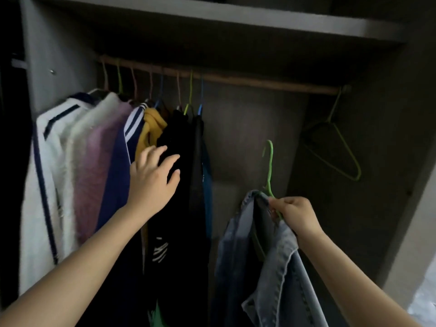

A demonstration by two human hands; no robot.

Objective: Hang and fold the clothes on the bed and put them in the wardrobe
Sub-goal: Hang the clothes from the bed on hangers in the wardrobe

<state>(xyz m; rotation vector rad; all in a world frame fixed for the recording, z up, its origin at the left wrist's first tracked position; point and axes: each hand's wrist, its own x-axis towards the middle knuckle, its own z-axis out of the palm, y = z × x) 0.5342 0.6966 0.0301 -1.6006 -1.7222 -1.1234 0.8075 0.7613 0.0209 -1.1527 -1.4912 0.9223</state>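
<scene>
I face an open wardrobe with a wooden rail (259, 82) across it. My right hand (293, 214) grips a green hanger (270, 166) carrying blue jeans (271, 267); the hook points up, well below the rail. My left hand (153, 178) is spread with straight fingers against the black clothes (179, 208) hanging on the rail. Left of those hang a yellow top (151, 128), a navy striped top (118, 166), a pink fluffy garment (94, 171) and a white one (49, 175).
An empty green hanger (339, 152) hangs at the rail's far right end. Between the hung clothes and that hanger the rail is bare. A shelf (236, 17) runs above the rail. The wardrobe's side wall (401, 161) stands on the right.
</scene>
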